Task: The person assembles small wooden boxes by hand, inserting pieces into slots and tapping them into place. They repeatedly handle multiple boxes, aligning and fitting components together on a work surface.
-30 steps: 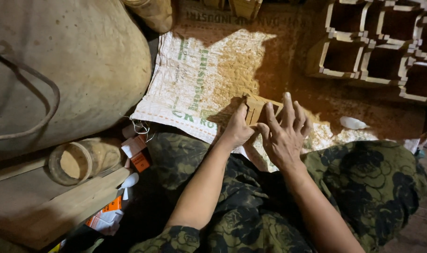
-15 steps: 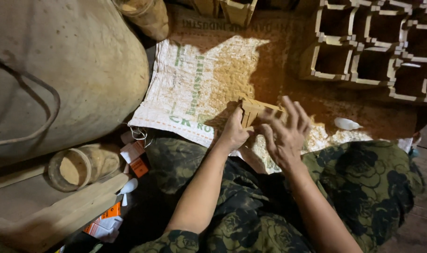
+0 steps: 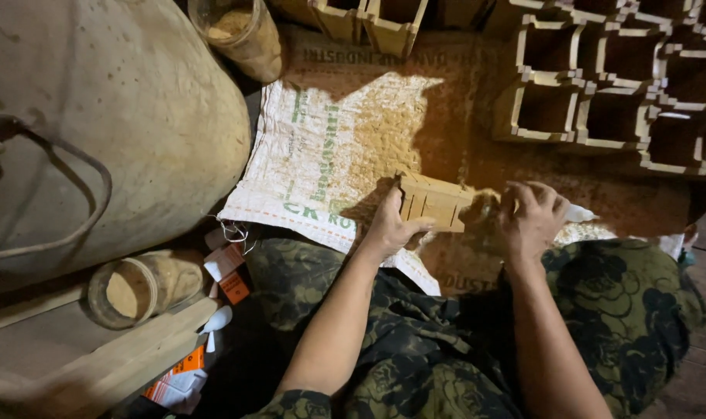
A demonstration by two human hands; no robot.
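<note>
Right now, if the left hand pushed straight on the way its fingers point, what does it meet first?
The left hand already grips the small wooden piece. Straight on lies the dusty woven sack, then probably the open wooden boxes at the top; depth is unclear.

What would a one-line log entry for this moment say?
left hand: grips small wooden box | right hand: closed on small white bottle | under them: woven sack | behind: open wooden boxes

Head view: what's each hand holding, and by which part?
Left hand grips the small slatted light wooden box at its left end. Right hand is closed around a small white tube, nozzle poking out right.
</note>
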